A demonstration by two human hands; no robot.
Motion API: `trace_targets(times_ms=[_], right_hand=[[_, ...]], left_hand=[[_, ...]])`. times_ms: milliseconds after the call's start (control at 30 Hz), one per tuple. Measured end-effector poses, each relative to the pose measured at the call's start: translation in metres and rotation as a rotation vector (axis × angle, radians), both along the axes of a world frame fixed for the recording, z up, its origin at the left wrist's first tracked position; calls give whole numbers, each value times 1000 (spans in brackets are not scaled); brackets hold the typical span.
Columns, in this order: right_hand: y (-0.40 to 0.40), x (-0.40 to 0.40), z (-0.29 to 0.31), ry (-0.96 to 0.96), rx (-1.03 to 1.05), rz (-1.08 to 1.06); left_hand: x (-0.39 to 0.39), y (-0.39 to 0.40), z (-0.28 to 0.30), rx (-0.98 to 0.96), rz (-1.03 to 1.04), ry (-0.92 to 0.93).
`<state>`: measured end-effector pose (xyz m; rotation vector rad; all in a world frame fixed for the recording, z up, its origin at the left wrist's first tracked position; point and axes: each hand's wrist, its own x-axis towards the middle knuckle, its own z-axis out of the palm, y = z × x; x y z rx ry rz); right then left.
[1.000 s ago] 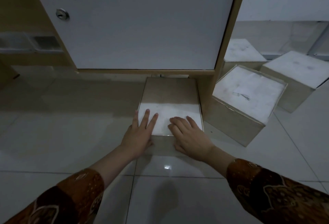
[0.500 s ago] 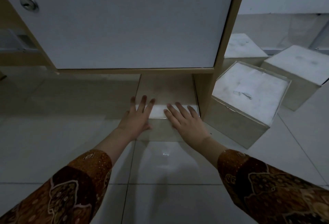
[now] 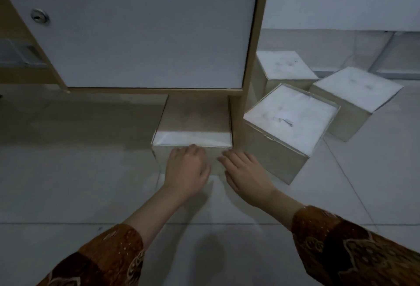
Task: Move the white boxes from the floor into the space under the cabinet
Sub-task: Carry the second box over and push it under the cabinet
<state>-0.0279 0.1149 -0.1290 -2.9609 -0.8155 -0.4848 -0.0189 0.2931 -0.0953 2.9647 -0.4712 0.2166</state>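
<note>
The cabinet fills the upper left of the frame. At centre, a white box sits half under it on the floor. My left hand and right hand press flat against its near face, fingers loosely spread, gripping nothing.

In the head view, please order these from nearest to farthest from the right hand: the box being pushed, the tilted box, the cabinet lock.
From the right hand:
1. Box being pushed, touching, just ahead.
2. Tilted box, right.
3. Cabinet lock, far upper left.
</note>
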Motion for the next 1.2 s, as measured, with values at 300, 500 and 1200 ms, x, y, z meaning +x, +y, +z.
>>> trace_targets(times_ms=[300,500,1200], right_hand=[[-104,-11,35,-91,627,-495],[-128,30,26,457,1518,-960],[-232,35,1,679,1677,-770]], left_hand=[[-15,-96,33,-296,-269,-136],[25,-137,23,-326,-206,-78],[136,-190,-4,-450,355,490]])
